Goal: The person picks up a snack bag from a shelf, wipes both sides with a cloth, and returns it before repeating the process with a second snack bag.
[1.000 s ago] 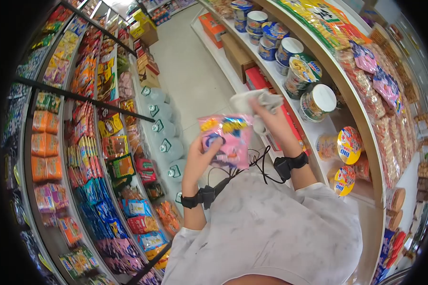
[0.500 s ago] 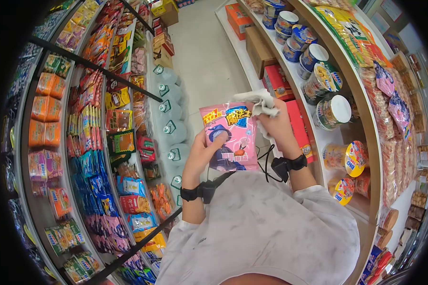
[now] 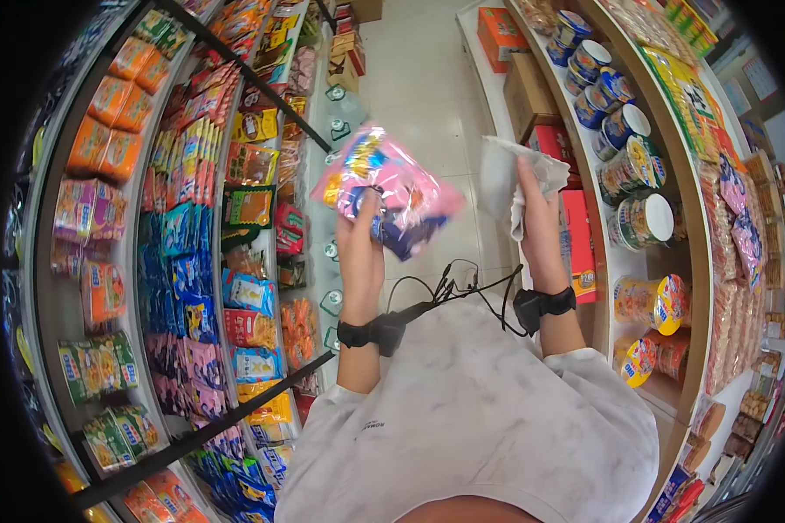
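Shop shelves crammed with snack packets are seen to the left of the grip, instant-noodle tubs to the right. A pink snack bag (blurred, tilted) is held up by the left hand, fingers closed on its lower edge. A crumpled white cloth is clutched in the right hand, apart from the bag.

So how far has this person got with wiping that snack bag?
Hard to say how clean it is. In hand: the left hand holds the pink snack bag raised and blurred, while the right hand grips a white cloth, apart from the bag. Not yet done: the bag is not on any shelf.
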Demonstrator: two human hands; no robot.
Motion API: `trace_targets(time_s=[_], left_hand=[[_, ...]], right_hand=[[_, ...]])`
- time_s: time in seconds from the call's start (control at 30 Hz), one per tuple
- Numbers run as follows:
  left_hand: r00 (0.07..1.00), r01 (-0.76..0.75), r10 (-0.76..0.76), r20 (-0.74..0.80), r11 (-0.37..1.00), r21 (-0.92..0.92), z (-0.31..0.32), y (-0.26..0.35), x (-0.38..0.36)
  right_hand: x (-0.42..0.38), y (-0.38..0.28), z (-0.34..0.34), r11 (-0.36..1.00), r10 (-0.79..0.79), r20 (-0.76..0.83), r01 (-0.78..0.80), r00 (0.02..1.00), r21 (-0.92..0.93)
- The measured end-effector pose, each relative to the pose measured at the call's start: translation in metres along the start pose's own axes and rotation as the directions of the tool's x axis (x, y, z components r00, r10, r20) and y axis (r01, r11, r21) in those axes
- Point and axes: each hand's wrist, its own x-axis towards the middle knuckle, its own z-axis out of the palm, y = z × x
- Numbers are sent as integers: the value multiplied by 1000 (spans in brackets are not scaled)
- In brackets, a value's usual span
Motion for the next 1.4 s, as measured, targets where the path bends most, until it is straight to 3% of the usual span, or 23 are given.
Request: trace_targets(time_s=[0.07,0.1,0.2,0.3,0.4,0.5,0.6,0.7,0.8,0.9,1.0,1.1,1.2,1.33,1.4], left_hand=[[997,-61,58,-44,995,-82,-8,8,2],[996,-81,76,-49,990,-113,-8,12,2],[995,-98,93,-39,984,-147,-9,12,1],[994,-104,101,-31,984,-143,-3,11,-6],[994,-109,106,-27,985,-133,-5,16,-9],[996,-90,88,-20,984,-157,-4,22,-10],[999,-14,23,39,977,-214,-10,25,-6],[974,218,-183,131,918,-333,-12,26,-1],[937,337,-273,217,868,-364,-10,28,-1],[946,313,-261,191,888,-337,7,32,-6],[978,187,-152,140,939,-290,3,12,3],[995,23,-2,103,979,-203,20,10,1],[997,10,0,79,992,-125,30,6,3],[975,106,-114,191,993,48,41,-14,4],[964,146,-159,213,986,74,50,-26,3]], right_hand=[[-8,8,8,991,137,36,-137,990,-9],[-16,16,18,993,117,71,-115,991,-30],[-40,13,33,875,468,247,-407,849,-262],[-53,20,53,921,296,438,-132,849,-368],[-52,19,60,953,162,531,7,832,-302],[-59,20,65,962,83,550,77,831,-263],[-63,14,65,982,104,561,6,821,-191],[-66,7,60,978,104,625,35,773,-206],[-60,9,52,969,135,631,32,764,-247],[-53,16,41,963,125,603,51,788,-266],[-51,10,36,983,85,501,10,861,-185],[-33,14,21,954,111,415,20,903,-298],[-18,10,6,995,78,81,-72,994,-72],[-1,-6,-30,979,151,149,-126,977,-163],[3,8,-37,976,38,171,0,984,-216]])
